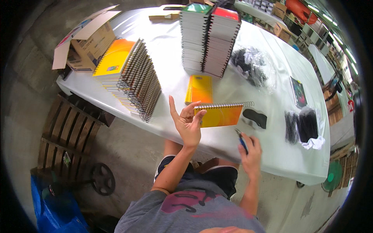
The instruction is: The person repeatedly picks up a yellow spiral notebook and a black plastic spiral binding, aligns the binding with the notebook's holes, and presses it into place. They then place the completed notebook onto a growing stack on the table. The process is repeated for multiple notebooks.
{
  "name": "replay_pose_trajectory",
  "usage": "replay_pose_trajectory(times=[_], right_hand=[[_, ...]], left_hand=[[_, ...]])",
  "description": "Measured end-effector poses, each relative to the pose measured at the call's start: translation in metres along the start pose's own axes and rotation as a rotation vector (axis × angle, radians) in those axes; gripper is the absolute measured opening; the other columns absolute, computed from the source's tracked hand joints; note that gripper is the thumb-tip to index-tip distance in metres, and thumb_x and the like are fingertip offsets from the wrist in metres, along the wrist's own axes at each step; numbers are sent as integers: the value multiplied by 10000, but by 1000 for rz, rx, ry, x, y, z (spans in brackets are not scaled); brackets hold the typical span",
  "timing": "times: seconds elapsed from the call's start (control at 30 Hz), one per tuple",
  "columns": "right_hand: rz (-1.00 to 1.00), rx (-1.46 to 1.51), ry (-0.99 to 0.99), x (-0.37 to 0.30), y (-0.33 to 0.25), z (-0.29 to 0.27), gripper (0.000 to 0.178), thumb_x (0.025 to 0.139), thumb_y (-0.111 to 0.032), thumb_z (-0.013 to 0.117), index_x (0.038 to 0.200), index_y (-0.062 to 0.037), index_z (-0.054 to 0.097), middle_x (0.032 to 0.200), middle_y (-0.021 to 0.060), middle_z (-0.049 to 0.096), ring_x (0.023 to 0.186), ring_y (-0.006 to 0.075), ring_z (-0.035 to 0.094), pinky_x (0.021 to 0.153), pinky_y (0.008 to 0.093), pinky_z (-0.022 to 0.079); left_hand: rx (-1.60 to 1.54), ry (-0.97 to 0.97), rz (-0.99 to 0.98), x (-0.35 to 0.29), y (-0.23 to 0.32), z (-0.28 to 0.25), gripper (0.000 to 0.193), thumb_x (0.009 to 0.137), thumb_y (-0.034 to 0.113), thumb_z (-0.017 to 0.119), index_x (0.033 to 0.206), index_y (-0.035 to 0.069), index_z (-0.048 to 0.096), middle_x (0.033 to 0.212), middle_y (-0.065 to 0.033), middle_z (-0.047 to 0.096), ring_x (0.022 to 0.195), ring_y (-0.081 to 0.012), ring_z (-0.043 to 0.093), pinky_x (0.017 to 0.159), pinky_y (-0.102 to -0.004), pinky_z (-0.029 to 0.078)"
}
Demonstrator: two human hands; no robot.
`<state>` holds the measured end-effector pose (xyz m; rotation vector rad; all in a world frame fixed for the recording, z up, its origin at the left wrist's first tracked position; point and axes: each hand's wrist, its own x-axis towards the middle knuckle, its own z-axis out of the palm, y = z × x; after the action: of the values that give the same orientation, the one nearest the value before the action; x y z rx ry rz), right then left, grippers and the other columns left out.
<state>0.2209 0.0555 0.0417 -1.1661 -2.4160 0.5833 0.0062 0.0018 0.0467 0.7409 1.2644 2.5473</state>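
My left hand (189, 128) pinches one end of a yellow-orange spiral notebook (220, 116) between thumb and fingers, its index finger stretched out. The notebook is held up near the table's front edge, its wire coil along the top and sticking out past the right end. In my right hand (252, 155) is a pair of blue-handled pliers (243, 143), jaws pointing up toward the notebook but apart from it. Just behind, another yellow notebook (201, 87) lies flat on the table. A dark, flat, rounded piece (255, 118) lies right of the held notebook.
A tall stack of yellow spiral notebooks (116, 58) stands left, beside an open cardboard box (87, 48). Green-topped (193, 39) and red-topped notebook stacks (222, 42) rise at the back. Bundles of black coils (308, 124) and a plastic bag (256, 68) lie right on the white-covered table (283, 155).
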Motion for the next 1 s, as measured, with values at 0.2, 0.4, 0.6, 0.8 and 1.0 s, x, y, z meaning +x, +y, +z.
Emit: replay_pose_trajectory(times=[0.2, 0.4, 0.6, 0.8, 1.0], right_hand=[[104, -244, 36, 14, 23, 8, 493, 879, -382, 554, 1324, -194, 455, 1305, 133, 410, 1234, 291, 376, 1042, 537, 200], [-130, 966, 77, 53, -48, 17, 487, 882, -259, 608, 1305, -87, 438, 1244, 81, 506, 1154, 198, 475, 981, 377, 361], [-363, 1212, 156, 108, -136, -5, 515, 829, -90, 671, 1286, -49, 438, 1165, 88, 561, 1036, 145, 542, 865, 257, 451], [-406, 1764, -189, 205, -235, -40, 494, 898, -77, 533, 1362, -48, 365, 1157, 72, 567, 970, 126, 561, 806, 255, 457], [-990, 570, 273, 291, -323, -47, 324, 812, -32, 506, 1133, 15, 519, 1059, 76, 586, 886, 189, 588, 720, 288, 480]], left_hand=[[-145, 50, -43, 2, 4, -8, 754, 872, 112, 624, 1440, 75, 129, 899, -61, 614, 805, -80, 573, 757, -213, 459], [-104, -54, 64, 1, 50, -5, 571, 927, 92, 527, 1383, 54, 185, 1018, -131, 607, 918, -159, 596, 832, -260, 459], [232, -130, 634, 31, 117, -47, 418, 842, -45, 592, 1201, -4, 382, 1042, -155, 602, 975, -213, 604, 823, -321, 495], [606, 75, 726, 82, 179, -70, 460, 827, 84, 656, 1223, -4, 440, 1160, -162, 564, 1052, -194, 549, 884, -338, 419], [644, 164, 444, 131, 156, -104, 555, 890, 247, 599, 1356, 42, 379, 1354, -134, 420, 1257, -229, 387, 1028, -376, 309]])
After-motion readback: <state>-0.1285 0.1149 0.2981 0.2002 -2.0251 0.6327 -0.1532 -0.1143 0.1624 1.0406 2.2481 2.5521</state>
